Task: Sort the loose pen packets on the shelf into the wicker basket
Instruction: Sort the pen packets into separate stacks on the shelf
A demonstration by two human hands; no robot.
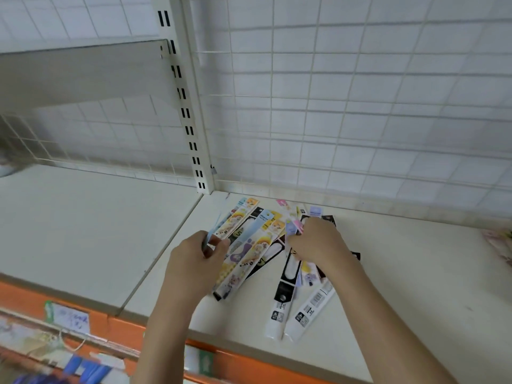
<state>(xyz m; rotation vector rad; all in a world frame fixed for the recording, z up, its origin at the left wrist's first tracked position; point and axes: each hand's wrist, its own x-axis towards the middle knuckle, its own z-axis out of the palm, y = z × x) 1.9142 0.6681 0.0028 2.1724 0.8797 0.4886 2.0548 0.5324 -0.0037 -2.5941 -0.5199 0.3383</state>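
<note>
While both hands work on the cream shelf (388, 273), the left hand (194, 261) grips a fanned bundle of pen packets (243, 245), and the right hand (318, 242) pinches pastel packet tops (293, 227). Two white packets (299, 309) lie just below the right wrist.

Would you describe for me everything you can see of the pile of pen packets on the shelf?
The pen packets are long, narrow, glossy sleeves, some with yellow and pastel cartoon prints, some black with white windows, two white with barcodes. They lie fanned and overlapping, flat on the cream shelf near the wire grid back. The left hand grips a bunch of them at the left side of the fan; the right hand pinches packets near the top of the pile. No basket is in view.
</note>
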